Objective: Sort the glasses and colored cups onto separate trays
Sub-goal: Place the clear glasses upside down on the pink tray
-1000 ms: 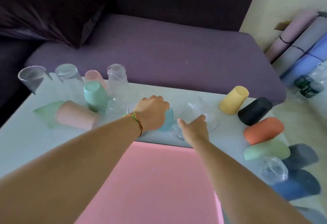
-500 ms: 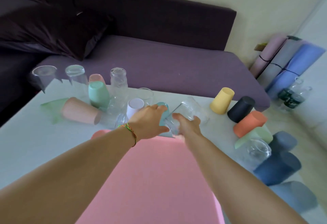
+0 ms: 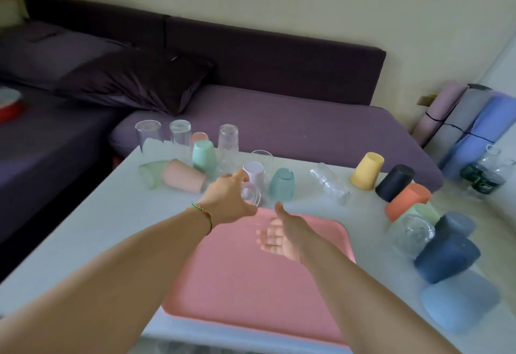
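Observation:
My left hand (image 3: 229,200) grips a small clear glass (image 3: 251,195) just beyond the far edge of the pink tray (image 3: 237,275). Over the tray's far part, my right hand (image 3: 284,235) curls its fingers around a second clear glass (image 3: 261,230) that shows only faintly. A teal cup (image 3: 282,184) and a white cup (image 3: 254,173) stand upside down just behind my hands. Another clear glass (image 3: 329,183) lies on its side to the right.
Upturned glasses (image 3: 180,137) and pastel cups (image 3: 203,156) crowd the white table's (image 3: 83,228) far left. Yellow (image 3: 367,170), black (image 3: 395,183), orange (image 3: 409,200) and blue cups (image 3: 446,258) line the right edge. A purple sofa (image 3: 279,127) lies behind.
Both hands have pulled back from the cluster toward the tray, the right one carrying a clear glass and the left now holding a small glass. The camera has tilted up.

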